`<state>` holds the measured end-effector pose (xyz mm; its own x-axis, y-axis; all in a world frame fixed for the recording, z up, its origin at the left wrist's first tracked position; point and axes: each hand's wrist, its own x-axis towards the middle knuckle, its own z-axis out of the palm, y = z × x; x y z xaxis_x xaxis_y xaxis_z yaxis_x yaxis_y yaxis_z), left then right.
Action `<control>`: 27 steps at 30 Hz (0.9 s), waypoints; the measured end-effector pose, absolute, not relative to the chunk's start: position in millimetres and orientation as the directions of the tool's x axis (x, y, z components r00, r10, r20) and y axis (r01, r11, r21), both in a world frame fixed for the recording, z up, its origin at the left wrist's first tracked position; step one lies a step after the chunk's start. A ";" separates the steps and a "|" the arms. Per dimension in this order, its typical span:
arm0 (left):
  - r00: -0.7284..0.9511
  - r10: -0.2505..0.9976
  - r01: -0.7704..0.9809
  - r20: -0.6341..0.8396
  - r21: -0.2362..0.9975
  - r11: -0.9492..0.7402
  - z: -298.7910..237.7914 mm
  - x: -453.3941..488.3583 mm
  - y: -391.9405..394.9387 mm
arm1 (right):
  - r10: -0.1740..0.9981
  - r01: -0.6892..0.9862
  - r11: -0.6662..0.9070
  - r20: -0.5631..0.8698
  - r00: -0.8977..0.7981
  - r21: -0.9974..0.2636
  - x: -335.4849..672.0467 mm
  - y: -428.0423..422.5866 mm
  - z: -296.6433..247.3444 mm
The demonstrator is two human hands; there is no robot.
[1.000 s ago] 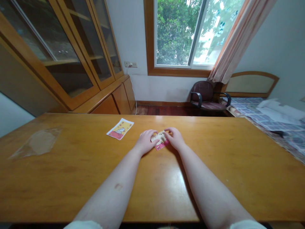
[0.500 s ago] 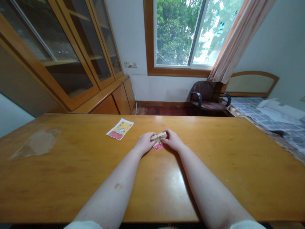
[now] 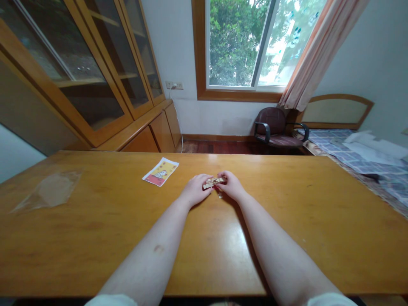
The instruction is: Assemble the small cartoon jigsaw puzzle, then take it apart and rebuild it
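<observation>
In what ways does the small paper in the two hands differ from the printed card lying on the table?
The small paper is pinched between the left hand and the right hand; the printed card lies untouched on the table. The small paper looks folded into a narrow strip; the printed card lies open and flat, showing its yellow and red face. Both seem to be printed paper.

A small folded paper strip [image 3: 214, 183] — beige, dark-marked — held level just above the table [image 3: 95, 221].
</observation>
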<state>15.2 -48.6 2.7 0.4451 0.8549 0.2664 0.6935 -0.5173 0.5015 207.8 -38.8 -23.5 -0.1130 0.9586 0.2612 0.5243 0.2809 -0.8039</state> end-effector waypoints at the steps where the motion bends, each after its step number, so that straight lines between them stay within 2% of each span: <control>1: 0.443 0.866 0.721 0.234 0.481 -0.499 1.0 15.3 -49.1 | 0.946 0.537 0.321 0.285 -0.152 -0.780 208.4 -38.9 -24.0; 6: 0.388 0.920 0.832 0.052 0.410 -0.374 -7.9 14.9 -46.8 | 0.894 0.626 0.447 0.296 -0.337 -0.639 208.4 -41.6 -20.6; 10: 0.409 0.908 0.824 0.086 0.393 -0.408 -8.9 15.0 -44.3 | 0.885 0.661 0.464 0.272 -0.378 -0.590 207.5 -43.7 -14.9; 20: 0.433 0.893 0.809 0.127 0.382 -0.447 -6.0 14.4 -46.7 | 0.921 0.572 0.374 0.223 -0.318 -0.730 204.5 -42.8 -18.3; 27: 0.451 0.884 0.795 0.126 0.393 -0.462 -5.8 15.3 -44.4 | 0.870 0.543 0.463 0.239 -0.432 -0.700 203.7 -43.5 -18.7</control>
